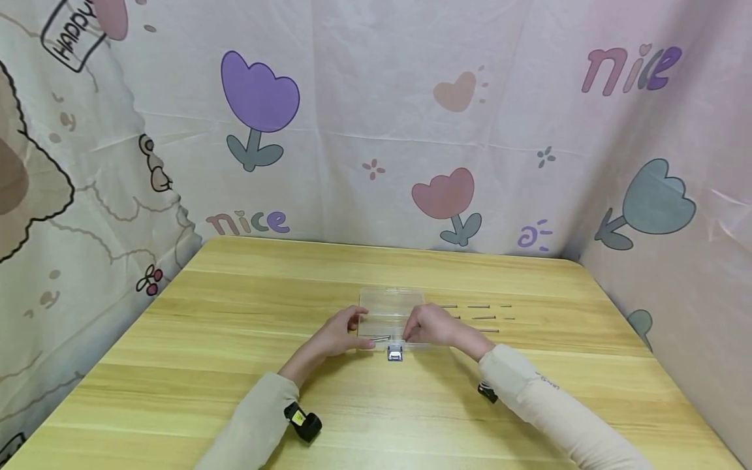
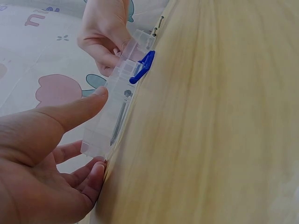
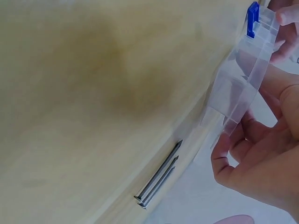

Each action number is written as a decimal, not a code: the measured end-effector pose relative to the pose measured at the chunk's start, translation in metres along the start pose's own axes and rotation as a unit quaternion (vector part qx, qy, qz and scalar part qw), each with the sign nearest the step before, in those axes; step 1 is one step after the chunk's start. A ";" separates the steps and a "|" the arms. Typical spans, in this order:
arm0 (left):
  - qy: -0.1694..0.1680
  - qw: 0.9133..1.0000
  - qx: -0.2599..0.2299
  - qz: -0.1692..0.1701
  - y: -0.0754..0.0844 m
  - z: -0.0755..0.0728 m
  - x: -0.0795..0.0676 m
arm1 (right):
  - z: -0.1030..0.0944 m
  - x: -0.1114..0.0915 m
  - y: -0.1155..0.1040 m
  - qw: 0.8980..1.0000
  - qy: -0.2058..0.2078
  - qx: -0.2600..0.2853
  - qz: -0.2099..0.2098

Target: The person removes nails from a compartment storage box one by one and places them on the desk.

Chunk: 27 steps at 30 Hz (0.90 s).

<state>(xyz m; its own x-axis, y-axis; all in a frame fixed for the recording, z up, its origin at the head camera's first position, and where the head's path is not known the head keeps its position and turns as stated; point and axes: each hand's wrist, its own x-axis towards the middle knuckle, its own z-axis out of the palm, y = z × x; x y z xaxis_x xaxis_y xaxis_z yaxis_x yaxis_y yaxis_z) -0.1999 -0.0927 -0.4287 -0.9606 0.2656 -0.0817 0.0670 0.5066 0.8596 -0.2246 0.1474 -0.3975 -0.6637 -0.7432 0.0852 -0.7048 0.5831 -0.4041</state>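
A clear plastic box [image 1: 390, 305] lies on the table with its lid raised at the back. Its blue latch [image 2: 143, 68] hangs at the front. My left hand [image 1: 339, 334] holds the box's left end, thumb along the front and fingers around the side. Inside the left part lies a nail [image 2: 118, 123]. Over the right part, my right hand [image 1: 431, 324] reaches in with the thumb and index finger pointing down into a compartment. Other fingers of it curl by the right end [image 3: 229, 126]. Whether its fingertips pinch anything is hidden.
To the right of the box, several loose nails [image 1: 484, 318] of different lengths lie in rows on the wooden table [image 1: 282, 274]. A patterned cloth [image 1: 352, 117] hangs behind the table. A dark wrist camera [image 1: 303, 423] sits on the left sleeve.
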 end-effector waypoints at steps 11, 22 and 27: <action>-0.002 1.000 -0.005 -0.002 0.001 0.000 0.001 | 0.005 -0.002 0.001 0.999 0.038 -0.029 0.001; -0.002 1.000 -0.007 0.002 -0.003 -0.001 0.000 | 0.010 -0.002 0.006 0.995 0.054 -0.060 -0.055; -0.001 1.000 -0.003 0.006 -0.002 0.000 0.000 | 0.007 -0.006 0.007 0.997 0.034 -0.037 -0.059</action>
<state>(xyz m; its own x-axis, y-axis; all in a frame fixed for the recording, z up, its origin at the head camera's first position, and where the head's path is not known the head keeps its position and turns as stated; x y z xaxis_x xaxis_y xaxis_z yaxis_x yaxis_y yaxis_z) -0.2000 -0.0940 -0.4307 -0.9593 0.2728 -0.0731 0.0759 0.4985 0.8636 -0.2243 0.1536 -0.4072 -0.5893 -0.7852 0.1902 -0.7934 0.5178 -0.3200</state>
